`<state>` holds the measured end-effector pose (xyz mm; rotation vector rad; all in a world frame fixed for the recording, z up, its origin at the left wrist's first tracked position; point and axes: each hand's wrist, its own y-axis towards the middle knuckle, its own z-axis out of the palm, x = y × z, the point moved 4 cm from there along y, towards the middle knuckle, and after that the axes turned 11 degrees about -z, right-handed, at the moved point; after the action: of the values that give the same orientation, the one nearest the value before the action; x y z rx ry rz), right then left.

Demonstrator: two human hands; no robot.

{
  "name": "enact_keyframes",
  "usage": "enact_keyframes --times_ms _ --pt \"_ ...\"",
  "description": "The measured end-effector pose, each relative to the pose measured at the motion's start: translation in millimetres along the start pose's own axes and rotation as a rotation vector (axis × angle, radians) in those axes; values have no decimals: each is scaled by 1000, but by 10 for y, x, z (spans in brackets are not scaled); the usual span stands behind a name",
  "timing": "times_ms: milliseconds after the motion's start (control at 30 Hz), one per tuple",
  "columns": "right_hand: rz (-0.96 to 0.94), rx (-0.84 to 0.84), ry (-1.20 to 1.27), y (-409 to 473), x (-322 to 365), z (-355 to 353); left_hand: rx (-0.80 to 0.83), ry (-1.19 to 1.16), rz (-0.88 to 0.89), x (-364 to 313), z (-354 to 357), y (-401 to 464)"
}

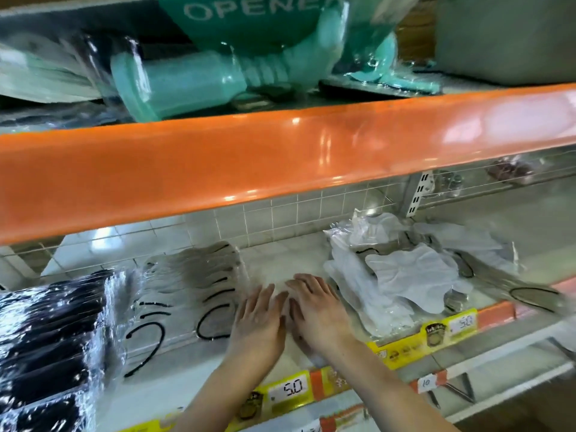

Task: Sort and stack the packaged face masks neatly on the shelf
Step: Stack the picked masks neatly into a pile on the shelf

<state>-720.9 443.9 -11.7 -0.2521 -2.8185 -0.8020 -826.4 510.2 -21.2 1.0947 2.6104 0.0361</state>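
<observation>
Both my hands lie flat on the white shelf (280,260), side by side with straight fingers. My left hand (258,319) sits beside a stack of white packaged masks with black ear loops (193,291). My right hand (318,310) presses down next to a loose heap of white packaged masks (402,275). Something clear and thin seems to lie under my palms, but I cannot tell for sure. A stack of black packaged masks (53,338) stands at the far left.
An orange shelf edge (280,157) hangs low overhead, with teal plastic goods (187,82) above it. Yellow price tags (286,391) marked 50 line the front rail. A wire grid back panel (296,210) closes the rear. A lower shelf (498,369) shows at the right.
</observation>
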Motion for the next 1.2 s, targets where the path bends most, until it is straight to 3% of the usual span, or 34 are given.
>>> enact_keyframes --times_ms 233,367,467,733,933,1200 --pt "138 -136 -191 -177 -867 -464 45 -164 131 -902 225 306" --pt "353 56 -212 -227 -1469 -548 76 -268 170 -1344 301 513" --pt "387 236 -195 -279 -1711 -558 85 -303 158 -1549 368 671" --pt "387 330 -182 -373 -1836 -476 60 -366 -95 -1621 611 1014" --pt "349 293 -187 -379 -1862 -448 -48 -510 -315 -1590 721 1161" --pt "277 250 -44 -366 -1797 -589 4 -666 -489 -1486 766 1295"
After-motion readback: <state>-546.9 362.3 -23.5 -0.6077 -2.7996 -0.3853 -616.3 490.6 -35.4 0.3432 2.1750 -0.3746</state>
